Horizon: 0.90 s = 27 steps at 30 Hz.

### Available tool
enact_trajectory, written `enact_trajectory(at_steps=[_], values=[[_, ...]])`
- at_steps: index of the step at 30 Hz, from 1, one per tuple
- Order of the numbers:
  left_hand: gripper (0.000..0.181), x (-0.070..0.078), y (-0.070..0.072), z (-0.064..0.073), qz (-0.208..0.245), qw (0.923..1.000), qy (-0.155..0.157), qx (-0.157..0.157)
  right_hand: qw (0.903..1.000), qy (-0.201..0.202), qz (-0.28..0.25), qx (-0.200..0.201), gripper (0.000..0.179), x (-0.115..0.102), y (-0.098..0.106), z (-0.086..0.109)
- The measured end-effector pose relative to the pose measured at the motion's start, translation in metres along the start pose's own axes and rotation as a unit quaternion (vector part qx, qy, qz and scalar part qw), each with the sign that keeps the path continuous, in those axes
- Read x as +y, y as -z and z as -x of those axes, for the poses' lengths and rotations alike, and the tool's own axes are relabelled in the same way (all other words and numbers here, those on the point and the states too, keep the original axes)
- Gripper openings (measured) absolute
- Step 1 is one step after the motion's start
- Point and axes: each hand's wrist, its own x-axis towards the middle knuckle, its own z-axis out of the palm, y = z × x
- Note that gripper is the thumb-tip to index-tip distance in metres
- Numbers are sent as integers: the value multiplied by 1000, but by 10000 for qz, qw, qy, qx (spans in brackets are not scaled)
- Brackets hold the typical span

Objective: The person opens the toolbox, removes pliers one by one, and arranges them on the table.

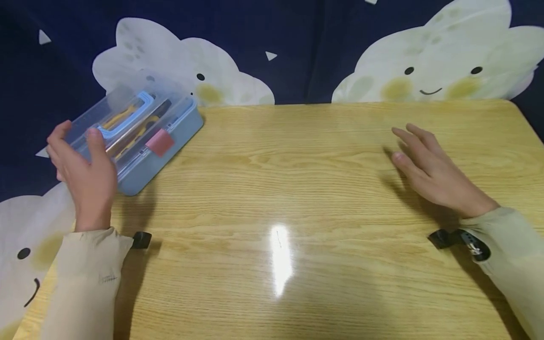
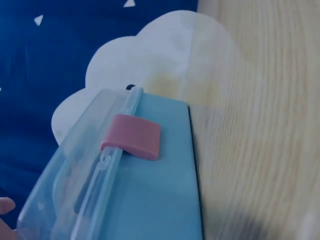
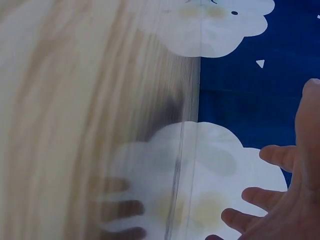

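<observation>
A light-blue plastic storage box point(image 1: 178, 137) with a clear lid point(image 1: 127, 94) sits at the back left of the table, turned at an angle. Its lid carries a blue handle point(image 1: 131, 120), and a pink latch point(image 1: 160, 142) clips the near long side. Yellow and dark items show through the lid; their kind is unclear. My left hand point(image 1: 87, 170) grips the box's near left end, thumb on top and fingers towards the outer side. On the right, my right hand point(image 1: 433, 170) hovers over the table, fingers extended, holding nothing.
The wood-grain table point(image 1: 272, 189) spreads between both hands, with a bright light reflection near its middle. Behind and to the left hangs a dark blue cloth point(image 1: 297, 52) printed with white clouds. Black straps circle both wrists.
</observation>
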Motion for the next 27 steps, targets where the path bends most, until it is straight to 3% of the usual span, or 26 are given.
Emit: enact_trajectory(at_steps=[4,13,20,27], values=[[49,0,-4,-2,89,9993,367,26,10000,58,-44,7,59,-3,-1,-3],[54,-8,-4,-7,285,9963,640,489,9995,155,-259,115,56,-17,-7,-18],[63,-13,-1,-11,594,9915,1099,351,9976,333,-515,330,54,-27,-13,-32],[72,-22,0,-16,1314,9810,1392,305,9952,494,-675,497,53,-38,-24,-44]])
